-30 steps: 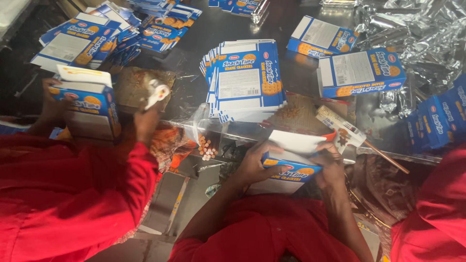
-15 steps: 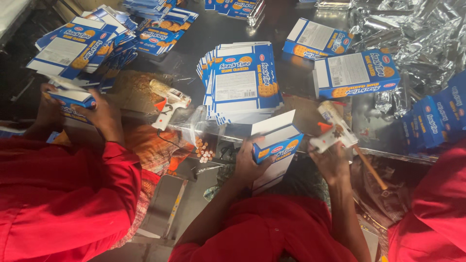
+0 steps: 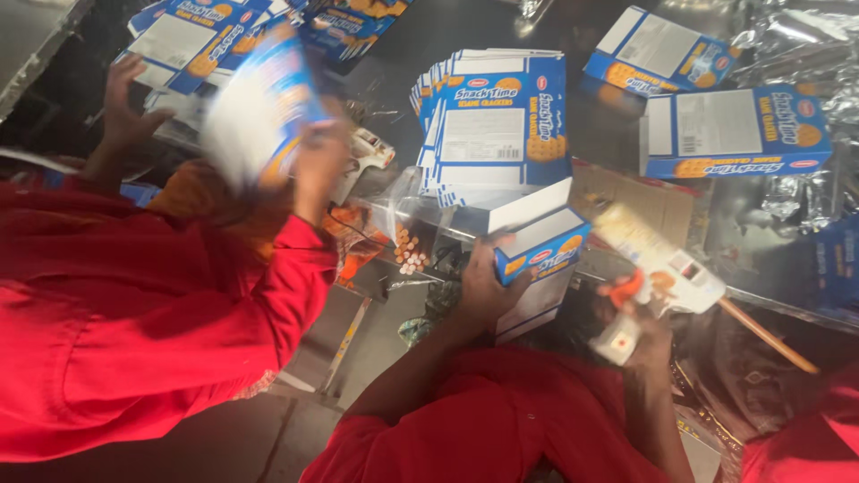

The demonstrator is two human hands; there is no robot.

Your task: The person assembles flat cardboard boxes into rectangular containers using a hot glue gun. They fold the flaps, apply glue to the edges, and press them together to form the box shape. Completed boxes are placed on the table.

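the blue-and-white folded cardboard carton (image 3: 540, 253) sits at centre frame, flaps open. left hand (image 3: 480, 288) is clamped around its 9 o'clock side. right hand (image 3: 646, 326), at 3 o'clock, is closed on a white glue gun (image 3: 660, 268). a stack of flat cartons (image 3: 497, 125) lies at 12 o'clock.

Dark, glossy desk under overhead light; grey floor below.

Desk (image 3: 403, 45) surface nearly black, reflecting pale glare toward 12 o'clock. Crumpled silver foil (image 3: 796, 36) heaped at 1–2 o'clock, catching bright highlights. Grey slab (image 3: 36, 36) at 10 o'clock, kind unclear. Floor (image 3: 259, 438) dull grey at 6–7 o'clock, in shadow. No walls or windows in frame.
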